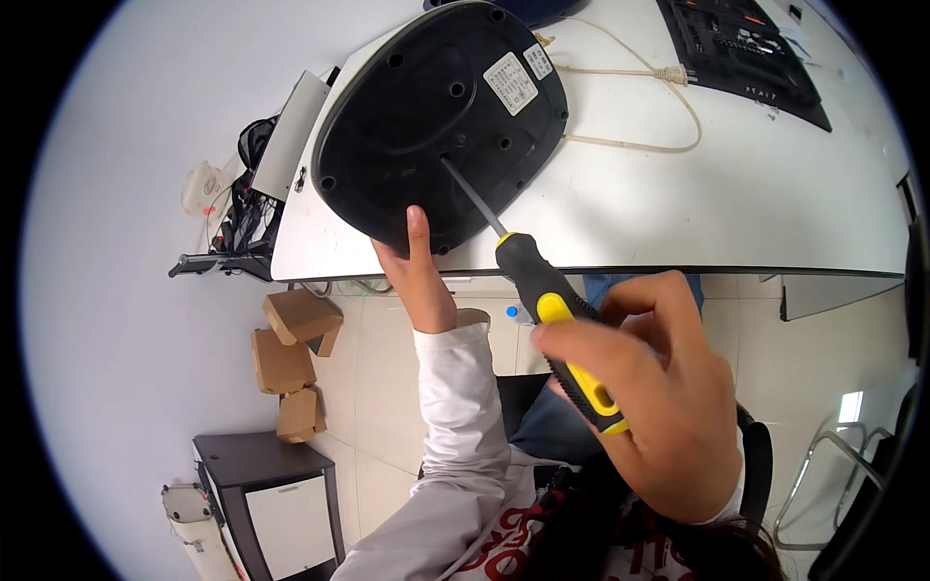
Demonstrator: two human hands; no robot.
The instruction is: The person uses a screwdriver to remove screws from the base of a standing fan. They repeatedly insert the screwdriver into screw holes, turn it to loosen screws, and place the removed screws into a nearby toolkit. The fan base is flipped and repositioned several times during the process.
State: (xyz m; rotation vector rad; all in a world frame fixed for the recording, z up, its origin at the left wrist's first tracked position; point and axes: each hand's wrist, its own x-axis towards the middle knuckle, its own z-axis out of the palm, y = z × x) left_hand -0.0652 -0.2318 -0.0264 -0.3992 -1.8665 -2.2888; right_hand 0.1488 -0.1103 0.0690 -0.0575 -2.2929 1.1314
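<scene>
A round black appliance base (426,107) lies upside down on the white table (756,203), with white labels on its underside. My left hand (418,266) grips its near edge, thumb on top. My right hand (659,387) is closed around the black and yellow handle of a screwdriver (552,310). The metal shaft runs up and left, and its tip sits in a screw hole near the middle of the base.
A beige power cord (659,107) loops across the table behind the base. A black tool tray (746,48) sits at the far right. Below the table stand cardboard boxes (291,363), a dark cabinet (271,494) and a chair frame (833,465).
</scene>
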